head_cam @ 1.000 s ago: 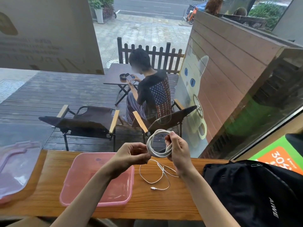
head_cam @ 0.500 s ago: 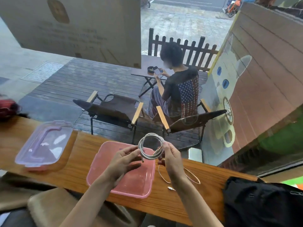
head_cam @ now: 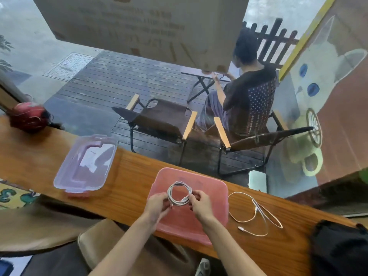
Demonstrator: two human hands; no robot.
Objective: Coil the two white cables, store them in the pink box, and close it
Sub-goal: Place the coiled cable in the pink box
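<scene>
A coiled white cable point(head_cam: 178, 193) is held low over the open pink box point(head_cam: 209, 186), pinched from both sides. My left hand point(head_cam: 157, 205) grips its left edge and my right hand point(head_cam: 200, 204) grips its right edge. The pink box lies on the wooden counter point(head_cam: 129, 182) in front of me. A second white cable point(head_cam: 256, 213) lies loose and uncoiled on the counter just right of the box. The box's clear lid point(head_cam: 87, 166) rests flat on the counter to the left.
A black bag point(head_cam: 340, 248) sits at the counter's right end and a red helmet point(head_cam: 29, 117) at its far left. A window pane runs along the counter's far edge; beyond it are folding chairs and a seated person point(head_cam: 245, 92).
Both hands have lowered the coiled cable from chest height down into the mouth of the pink box. The view has swung left and down. The loose cable stays on the counter.
</scene>
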